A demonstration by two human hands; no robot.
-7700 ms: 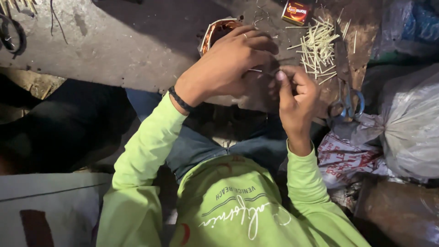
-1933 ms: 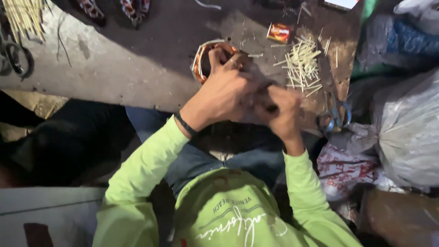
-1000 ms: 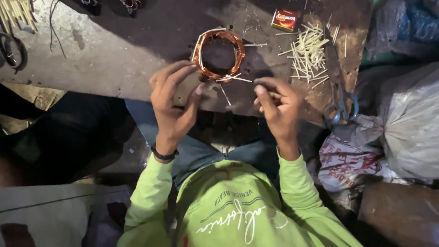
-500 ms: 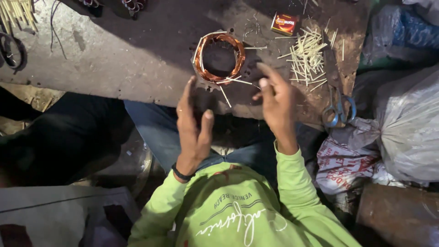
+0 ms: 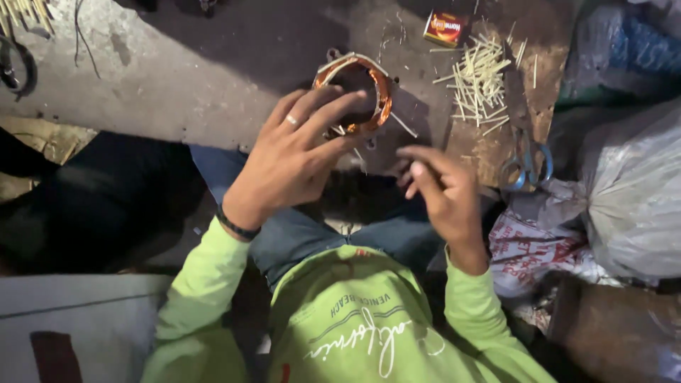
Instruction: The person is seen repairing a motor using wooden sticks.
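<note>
A round motor stator with copper windings lies on the grey floor in front of me. My left hand is spread over its near edge, fingertips touching the ring, and holds nothing. A ring is on one finger and a dark band circles the wrist. My right hand hovers to the right of the stator, fingers loosely curled, with nothing visible in it. A thin pale stick pokes out beside the stator.
A pile of thin pale sticks lies at the upper right, with a small red-and-yellow box behind it. Blue-handled scissors rest to the right. Plastic bags crowd the right side. More sticks lie at the top left.
My left hand came off the stator, dropped back toward my lap, and has now reached forward again onto the ring. My right hand has moved back a little from the stator.
</note>
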